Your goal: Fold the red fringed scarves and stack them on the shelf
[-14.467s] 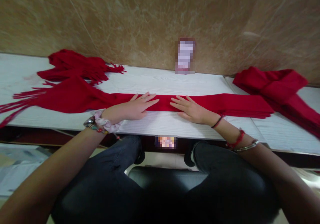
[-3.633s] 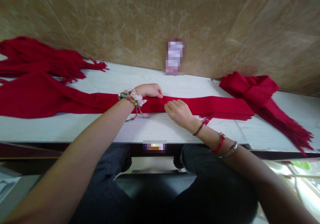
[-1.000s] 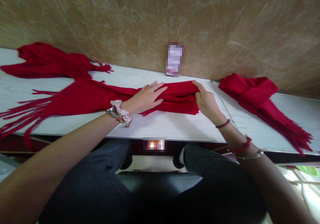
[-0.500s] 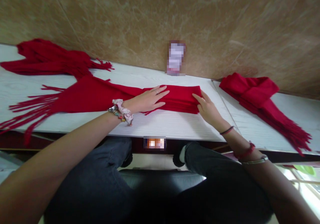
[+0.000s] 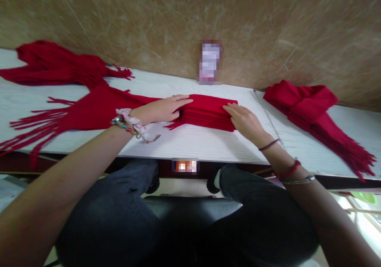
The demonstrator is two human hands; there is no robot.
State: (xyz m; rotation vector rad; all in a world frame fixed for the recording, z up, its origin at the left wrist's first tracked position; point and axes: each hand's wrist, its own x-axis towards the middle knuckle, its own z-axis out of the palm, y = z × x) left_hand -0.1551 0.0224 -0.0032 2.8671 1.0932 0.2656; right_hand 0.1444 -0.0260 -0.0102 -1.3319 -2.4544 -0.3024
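Red scarf [image 5: 205, 110] lies along the worktop [image 5: 190, 142], its right part folded into a flat stack between the two hands. Left hand [image 5: 162, 110] rests on the stack's left end, grip flat and open, fingers stretched over the fold, clamping nothing. Right hand [image 5: 245, 120] sits on the stack's right edge, grip open too, fingertips pressing the layers down

Risk as I see it: the long unfolded tail with fringe [image 5: 32, 122] runs out left of the left hand and hangs near the worktop edge. Its weight could drag the layers askew if the left hand lifts. Both grips only press, so the top layer could slide and the fold edges drift apart

Versus a second ago: the right hand then held the folded end raised, now it's down flat on it. Stack looks more compact and squarer. Left hand has slid slightly left. Other scarves, far left [image 5: 59, 64] and far right [image 5: 309, 104], unchanged
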